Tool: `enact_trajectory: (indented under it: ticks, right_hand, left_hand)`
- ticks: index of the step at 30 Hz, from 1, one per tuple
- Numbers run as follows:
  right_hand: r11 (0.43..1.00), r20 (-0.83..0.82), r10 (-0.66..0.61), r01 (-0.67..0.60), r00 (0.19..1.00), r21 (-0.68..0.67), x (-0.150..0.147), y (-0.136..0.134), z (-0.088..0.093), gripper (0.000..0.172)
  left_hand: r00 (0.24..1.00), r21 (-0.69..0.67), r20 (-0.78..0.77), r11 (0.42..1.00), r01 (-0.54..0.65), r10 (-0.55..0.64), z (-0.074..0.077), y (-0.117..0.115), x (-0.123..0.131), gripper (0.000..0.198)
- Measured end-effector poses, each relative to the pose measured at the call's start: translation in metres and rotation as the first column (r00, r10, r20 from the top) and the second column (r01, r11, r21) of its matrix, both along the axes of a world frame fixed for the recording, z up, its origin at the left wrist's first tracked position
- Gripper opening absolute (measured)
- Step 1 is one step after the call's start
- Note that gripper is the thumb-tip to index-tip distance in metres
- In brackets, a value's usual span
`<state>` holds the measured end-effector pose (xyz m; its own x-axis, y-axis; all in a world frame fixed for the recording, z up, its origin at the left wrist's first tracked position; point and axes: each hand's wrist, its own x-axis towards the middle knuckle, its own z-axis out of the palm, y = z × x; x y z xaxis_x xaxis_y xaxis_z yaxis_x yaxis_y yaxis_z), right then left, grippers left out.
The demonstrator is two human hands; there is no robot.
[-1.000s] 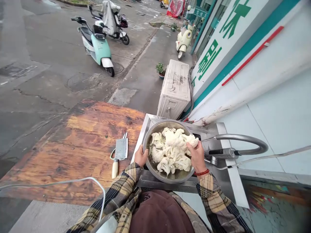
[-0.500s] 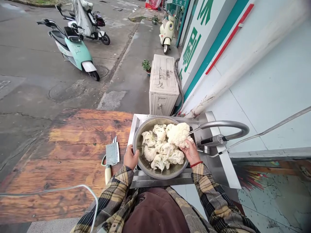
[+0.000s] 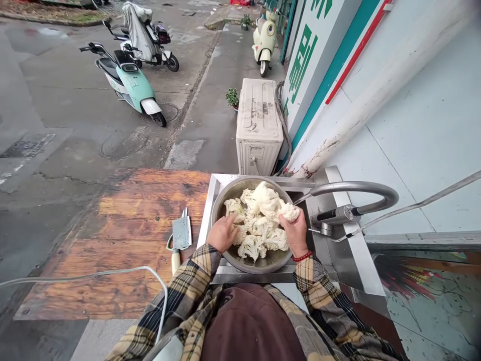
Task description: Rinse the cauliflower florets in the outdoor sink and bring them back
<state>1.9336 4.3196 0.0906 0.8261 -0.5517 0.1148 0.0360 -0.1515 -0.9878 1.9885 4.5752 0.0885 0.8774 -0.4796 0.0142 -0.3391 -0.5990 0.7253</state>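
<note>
A wide metal bowl [image 3: 245, 266] sits over the sink and holds several pieces of cauliflower [image 3: 259, 225]. At its right side, my right hand [image 3: 295, 233], with a red bead bracelet at the wrist, grips a cauliflower floret [image 3: 289, 211] between thumb and fingers. A large pale cauliflower piece [image 3: 267, 198] lies just left of that floret, on top of the others. My left hand [image 3: 223, 233] is over the bowl's left rim, fingers stretched out toward the florets; its fingertips are close to them, and I cannot tell whether they touch.
A curved faucet [image 3: 353, 193] reaches over the steel sink [image 3: 356, 260] from the right. On the wooden table [image 3: 124, 240] at left lie a cleaver [image 3: 182, 233] and scissors [image 3: 170, 242]. A pale cable [image 3: 112, 272] crosses the table. Beyond stands a beige box-shaped unit [image 3: 259, 113].
My left hand has let go of the bowl's rim and moved inward over the cauliflower. My right hand has shifted to a floret at the bowl's right side. The view has turned slightly.
</note>
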Motion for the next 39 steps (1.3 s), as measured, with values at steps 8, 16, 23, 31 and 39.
enact_trajectory:
  ticks: [8,16,23,31,39]
  right_hand:
    - [0.850,0.046,0.190,-0.141,0.981,-0.508,-0.020,0.019,0.000,0.041]
    - [0.923,-0.106,0.236,-0.189,0.966,0.335,0.005,0.008,0.014,0.040]
    - [0.947,-0.228,0.208,-0.254,0.951,-0.197,0.018,-0.036,0.009,0.053]
    - [0.504,-0.314,0.501,-0.567,0.806,-0.652,0.028,0.044,0.046,0.058]
    - [0.541,-0.313,0.428,-0.517,0.848,-0.663,0.034,0.050,0.041,0.041]
  left_hand:
    - [0.851,-0.592,-0.523,0.738,-0.323,-0.047,-0.010,-0.033,0.008,0.104]
    - [0.769,-0.655,-0.638,0.549,-0.519,-0.034,-0.018,-0.028,0.004,0.086]
    - [0.760,-0.675,-0.645,0.521,-0.522,-0.074,-0.015,-0.022,0.002,0.086]
    - [0.809,-0.733,-0.565,0.546,-0.405,-0.159,-0.013,-0.024,-0.001,0.094]
    - [0.744,-0.746,-0.617,0.492,-0.449,-0.256,-0.013,-0.013,-0.006,0.080]
